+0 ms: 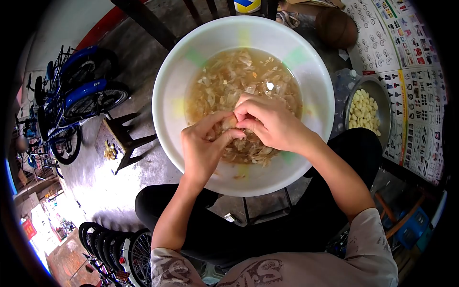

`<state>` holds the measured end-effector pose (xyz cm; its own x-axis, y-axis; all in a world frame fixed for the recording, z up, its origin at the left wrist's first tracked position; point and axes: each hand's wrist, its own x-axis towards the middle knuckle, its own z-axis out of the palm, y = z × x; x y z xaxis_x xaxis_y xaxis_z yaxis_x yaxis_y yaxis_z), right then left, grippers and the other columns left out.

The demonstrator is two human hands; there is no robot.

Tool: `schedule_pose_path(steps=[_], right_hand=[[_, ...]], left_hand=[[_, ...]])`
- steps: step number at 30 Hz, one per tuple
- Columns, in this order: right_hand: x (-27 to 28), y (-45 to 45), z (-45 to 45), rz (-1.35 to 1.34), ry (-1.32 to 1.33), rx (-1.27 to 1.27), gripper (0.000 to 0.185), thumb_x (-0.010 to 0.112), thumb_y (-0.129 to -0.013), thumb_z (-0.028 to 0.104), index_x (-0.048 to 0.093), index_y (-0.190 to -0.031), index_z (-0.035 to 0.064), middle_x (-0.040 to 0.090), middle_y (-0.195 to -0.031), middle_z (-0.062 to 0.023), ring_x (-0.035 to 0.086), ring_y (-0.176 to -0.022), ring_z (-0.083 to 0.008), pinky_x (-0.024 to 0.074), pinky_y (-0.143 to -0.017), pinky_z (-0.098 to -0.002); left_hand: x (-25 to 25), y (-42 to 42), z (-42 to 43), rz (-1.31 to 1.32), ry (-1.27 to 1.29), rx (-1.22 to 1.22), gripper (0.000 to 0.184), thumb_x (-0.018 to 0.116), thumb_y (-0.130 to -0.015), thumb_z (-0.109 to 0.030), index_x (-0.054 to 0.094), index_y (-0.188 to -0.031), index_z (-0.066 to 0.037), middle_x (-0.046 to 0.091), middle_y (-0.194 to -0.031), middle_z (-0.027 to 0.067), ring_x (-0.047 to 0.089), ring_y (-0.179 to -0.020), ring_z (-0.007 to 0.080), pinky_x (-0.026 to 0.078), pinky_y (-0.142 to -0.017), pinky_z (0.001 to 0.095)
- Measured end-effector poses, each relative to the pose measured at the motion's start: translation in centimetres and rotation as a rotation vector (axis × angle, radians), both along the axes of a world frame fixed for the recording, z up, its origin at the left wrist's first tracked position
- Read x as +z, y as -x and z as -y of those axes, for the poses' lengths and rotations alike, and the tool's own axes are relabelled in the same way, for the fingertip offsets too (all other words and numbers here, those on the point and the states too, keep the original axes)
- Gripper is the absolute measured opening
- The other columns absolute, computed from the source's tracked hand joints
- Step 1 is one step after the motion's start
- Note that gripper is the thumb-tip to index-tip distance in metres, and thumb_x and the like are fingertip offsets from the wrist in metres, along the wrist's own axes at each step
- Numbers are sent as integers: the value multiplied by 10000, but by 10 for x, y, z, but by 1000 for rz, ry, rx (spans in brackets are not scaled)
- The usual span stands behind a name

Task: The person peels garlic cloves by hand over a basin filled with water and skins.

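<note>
A large white basin [165,103] holds cloudy water with many loose garlic skins [239,64] in it. Over the middle of the basin, my left hand [203,143] pinches a garlic clove [230,122] between thumb and fingers. My right hand [272,122] meets it there, its thumb and fingertips closed together against the same clove. The fingers partly cover the clove, so how much skin is on it cannot be made out. To the right, a metal bowl [386,112] contains many pale peeled garlic cloves [364,111].
Blue bicycles [79,100] stand at the left, with a small dark stool [125,138] nearer the basin. Black tyres [107,248] line the lower left. A printed sheet [420,119] with product pictures lies at the right. A brown ball [336,27] rests behind the basin.
</note>
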<state>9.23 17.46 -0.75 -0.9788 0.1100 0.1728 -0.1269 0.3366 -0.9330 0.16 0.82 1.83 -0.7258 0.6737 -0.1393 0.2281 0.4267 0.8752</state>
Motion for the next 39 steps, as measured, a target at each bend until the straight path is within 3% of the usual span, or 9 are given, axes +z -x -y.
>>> schedule_pose_path(steps=[6,11,18,24,26,27,32,35,39], right_hand=[[-1,1,7,-122,-195,-77,163,630,-879,25,468,-888,42,541,-865,-83,587,-751,-287,469,-618,-401],[0,3,10,-186,-268,-148,163,642,-878,50,479,-890,50,538,-887,-69,594,-765,-270,479,-614,-384],[-3,1,4,-212,-287,-86,148,661,-870,50,515,-892,44,538,-941,-54,596,-798,-258,508,-646,-364],[2,-3,0,-68,-63,-106,166,706,-850,73,567,-937,46,531,-1015,-71,611,-880,-239,522,-669,-336],[9,1,3,-138,-30,-247,261,753,-822,58,646,-1060,50,524,-1086,-62,590,-778,-139,483,-660,-263],[8,3,3,-198,-103,-263,317,779,-785,51,702,-1091,83,586,-1035,-62,616,-745,-142,500,-638,-267],[6,3,2,-213,-143,-182,186,785,-751,26,732,-925,66,671,-818,-32,662,-695,-163,519,-595,-280],[2,1,3,-215,-153,-191,174,788,-744,30,715,-899,61,667,-835,-40,657,-685,-178,516,-584,-288],[1,-2,5,-240,-284,-203,147,755,-754,39,678,-877,60,640,-841,-40,658,-684,-211,524,-573,-313]], left_hand=[[-6,4,4,166,109,1,349,801,-792,-48,690,-1122,-20,647,-760,16,527,-602,24,407,-485,215],[-17,-2,8,1179,-448,135,110,612,-989,-190,612,-1041,-93,472,-690,-81,356,-547,-4,262,-445,178],[-21,-18,2,1229,-476,394,181,599,-989,-306,599,-992,-125,450,-708,-92,304,-533,-5,235,-448,163],[-32,-15,3,945,-500,405,158,687,-937,-188,609,-1037,-94,663,-870,-23,366,-535,-7,293,-462,159],[-25,-17,-1,368,-263,328,233,753,-871,-89,610,-1053,-62,695,-849,5,403,-530,-4,308,-457,175],[-26,-16,-2,234,-258,306,282,808,-792,-28,622,-1001,-4,481,-648,-69,365,-531,-12,245,-415,178],[-14,-10,3,-172,-54,157,267,847,-755,-76,653,-924,-4,368,-590,-80,278,-514,17,203,-442,218],[-16,-6,5,-395,-2,29,298,852,-739,-121,663,-961,-62,706,-752,43,591,-511,102,452,-461,242],[-23,-7,4,-556,-2,-43,280,829,-755,-174,653,-952,-80,707,-788,54,658,-566,206,509,-490,304]])
